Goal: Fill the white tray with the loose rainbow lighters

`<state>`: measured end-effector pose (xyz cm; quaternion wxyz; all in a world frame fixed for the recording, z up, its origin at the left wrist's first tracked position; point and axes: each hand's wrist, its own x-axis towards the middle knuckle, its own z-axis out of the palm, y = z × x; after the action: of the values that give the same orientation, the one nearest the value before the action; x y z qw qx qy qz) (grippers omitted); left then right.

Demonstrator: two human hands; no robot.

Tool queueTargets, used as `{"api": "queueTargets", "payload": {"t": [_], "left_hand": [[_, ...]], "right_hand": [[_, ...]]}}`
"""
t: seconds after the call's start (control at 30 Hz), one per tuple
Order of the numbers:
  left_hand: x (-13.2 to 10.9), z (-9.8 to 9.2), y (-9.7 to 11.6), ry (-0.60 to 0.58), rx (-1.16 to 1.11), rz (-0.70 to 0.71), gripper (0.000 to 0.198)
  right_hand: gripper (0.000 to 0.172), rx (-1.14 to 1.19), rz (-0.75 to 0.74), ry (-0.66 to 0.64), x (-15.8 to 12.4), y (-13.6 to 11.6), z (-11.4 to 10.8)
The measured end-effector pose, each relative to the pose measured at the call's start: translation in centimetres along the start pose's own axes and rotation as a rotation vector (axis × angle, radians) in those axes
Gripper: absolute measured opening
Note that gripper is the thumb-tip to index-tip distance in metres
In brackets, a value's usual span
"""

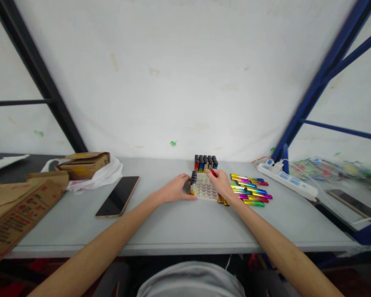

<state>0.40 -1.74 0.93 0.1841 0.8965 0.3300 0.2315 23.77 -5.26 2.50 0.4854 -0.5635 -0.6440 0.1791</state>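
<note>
A white slotted tray [204, 190] sits on the grey table [179, 222] with several upright lighters [205, 163] in its far rows. My left hand [177, 188] rests against the tray's left edge, fingers curled beside a lighter [193, 183] standing in the left column. My right hand [220, 183] is over the tray's right side, fingers pinched on a lighter with a red end [213, 172]. Several shiny rainbow-coloured lighters [251, 190] lie flat in a pile just right of the tray.
A phone [118, 196] lies face up left of the tray. Cardboard boxes [17, 206] and a white plastic bag [102, 173] fill the left end. A white power strip [287, 179] and another phone [349, 203] are at the right, beside a blue frame post [315, 86].
</note>
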Motion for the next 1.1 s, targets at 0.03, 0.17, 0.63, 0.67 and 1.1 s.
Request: {"api": "queueTargets", "payload": {"t": [0.03, 0.17, 0.63, 0.67, 1.1], "left_hand": [[0.0, 0.0, 0.0, -0.003, 0.001, -0.001, 0.075], [0.0, 0.0, -0.1, -0.004, 0.0, -0.002, 0.074], [0.0, 0.0, -0.1, 0.003, 0.002, 0.001, 0.072], [0.0, 0.0, -0.1, 0.002, 0.0, 0.001, 0.072], [0.0, 0.1, -0.2, -0.001, -0.015, 0.007, 0.072]], "right_hand": [[0.049, -0.006, 0.004, -0.004, 0.0, 0.0, 0.0], [0.039, -0.031, 0.031, -0.038, -0.1, 0.2, 0.2], [0.049, -0.082, -0.231, -0.129, 0.2, 0.6, 0.0], [0.052, -0.105, -0.253, -0.137, 0.2, 0.6, 0.1], [0.027, -0.346, -0.343, -0.373, 0.9, 1.9, 0.4]]}}
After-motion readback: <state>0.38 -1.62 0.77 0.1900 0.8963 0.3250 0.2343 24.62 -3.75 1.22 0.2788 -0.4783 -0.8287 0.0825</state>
